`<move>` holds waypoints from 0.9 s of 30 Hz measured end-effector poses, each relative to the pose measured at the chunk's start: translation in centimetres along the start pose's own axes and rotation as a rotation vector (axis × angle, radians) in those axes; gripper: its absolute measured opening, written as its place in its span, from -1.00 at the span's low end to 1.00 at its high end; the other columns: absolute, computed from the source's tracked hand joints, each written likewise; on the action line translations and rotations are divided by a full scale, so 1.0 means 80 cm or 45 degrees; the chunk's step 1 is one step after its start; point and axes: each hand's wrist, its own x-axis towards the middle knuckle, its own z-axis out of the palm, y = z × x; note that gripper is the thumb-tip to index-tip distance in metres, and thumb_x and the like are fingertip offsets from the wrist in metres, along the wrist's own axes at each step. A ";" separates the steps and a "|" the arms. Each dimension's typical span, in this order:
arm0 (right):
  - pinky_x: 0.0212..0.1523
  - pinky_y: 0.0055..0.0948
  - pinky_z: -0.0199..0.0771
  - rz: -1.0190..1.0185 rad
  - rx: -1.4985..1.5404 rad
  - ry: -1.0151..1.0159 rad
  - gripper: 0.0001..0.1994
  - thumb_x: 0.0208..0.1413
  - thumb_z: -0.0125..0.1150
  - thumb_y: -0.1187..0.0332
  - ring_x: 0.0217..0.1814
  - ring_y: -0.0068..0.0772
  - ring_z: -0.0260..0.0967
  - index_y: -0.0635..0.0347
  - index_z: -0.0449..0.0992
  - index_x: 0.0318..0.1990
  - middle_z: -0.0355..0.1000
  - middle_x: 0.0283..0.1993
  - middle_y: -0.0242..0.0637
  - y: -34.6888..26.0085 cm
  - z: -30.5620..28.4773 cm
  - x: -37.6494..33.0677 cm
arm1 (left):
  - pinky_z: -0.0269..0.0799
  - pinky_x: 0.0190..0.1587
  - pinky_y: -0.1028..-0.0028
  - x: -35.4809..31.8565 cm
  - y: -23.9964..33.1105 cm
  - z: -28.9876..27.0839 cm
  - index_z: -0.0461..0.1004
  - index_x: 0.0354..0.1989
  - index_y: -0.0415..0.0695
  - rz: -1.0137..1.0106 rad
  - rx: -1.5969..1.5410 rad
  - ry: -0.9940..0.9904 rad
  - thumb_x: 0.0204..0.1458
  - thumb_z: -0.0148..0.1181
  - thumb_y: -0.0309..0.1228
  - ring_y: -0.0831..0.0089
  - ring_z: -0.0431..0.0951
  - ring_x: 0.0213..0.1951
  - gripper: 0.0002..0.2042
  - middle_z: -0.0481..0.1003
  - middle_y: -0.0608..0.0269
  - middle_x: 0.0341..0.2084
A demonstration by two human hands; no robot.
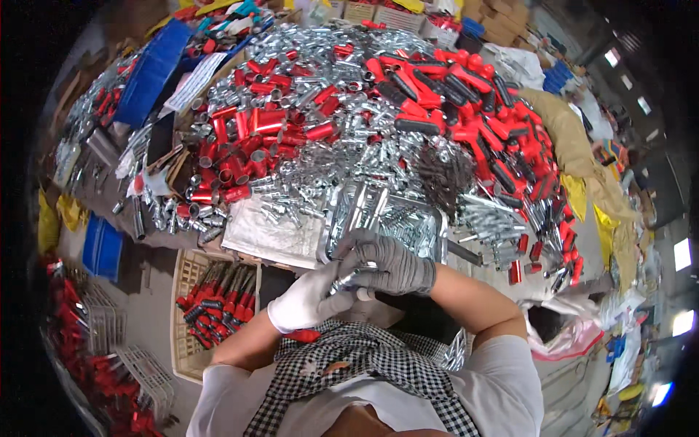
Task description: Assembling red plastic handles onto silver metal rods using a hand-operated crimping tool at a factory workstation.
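My left hand (302, 298), in a white glove, and my right hand (397, 268), in a grey glove, meet above my lap at the bench's near edge. Between their fingers is a small shiny metal fitting (357, 277), partly hidden by the gloves. Just beyond the hands lies a metal tray (443, 231) of small silvery screw-like parts, with larger shiny metal tubes (370, 209) across its left side. A red piece (303, 336) shows below my left wrist; whether it joins the held fitting I cannot tell.
Red and black handles (466, 95) are heaped at the right, red tubes (269, 122) and metal fittings (320, 65) at centre and left. A white cloth (266, 237) lies left of the tray. A cream crate (177, 320) of red-and-black-handled tools stands lower left.
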 end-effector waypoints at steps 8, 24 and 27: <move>0.23 -0.17 0.27 0.195 0.464 -0.784 -0.63 0.11 0.31 0.22 0.21 -0.23 0.30 0.21 0.49 0.00 0.38 0.07 -0.16 0.032 -0.052 0.082 | 0.39 -0.01 0.36 -0.006 -0.023 -0.025 0.31 0.18 -0.25 0.132 0.387 0.062 0.19 0.04 -0.33 0.26 0.45 0.00 -0.58 0.33 -0.08 0.06; 0.42 -0.08 -0.02 0.981 -1.592 -0.016 -0.40 0.12 0.03 -0.12 0.48 0.00 -0.03 0.11 0.44 0.17 0.15 0.38 -0.02 0.229 -0.157 0.354 | 0.40 -0.28 0.22 0.004 -0.019 -0.041 0.38 -0.10 -0.21 -0.132 0.295 0.019 0.11 0.21 -0.29 -0.04 0.53 -0.33 -0.71 0.47 -0.10 -0.40; 0.01 -0.12 0.44 0.657 -1.401 0.408 -0.51 0.06 0.08 -0.05 -0.05 0.00 0.49 0.18 0.56 -0.07 0.55 -0.12 -0.07 0.214 -0.182 0.319 | 0.43 -0.23 0.24 -0.006 -0.021 -0.039 0.38 0.01 -0.21 -0.105 0.300 0.040 0.10 0.22 -0.29 -0.03 0.55 -0.28 -0.63 0.50 -0.13 -0.34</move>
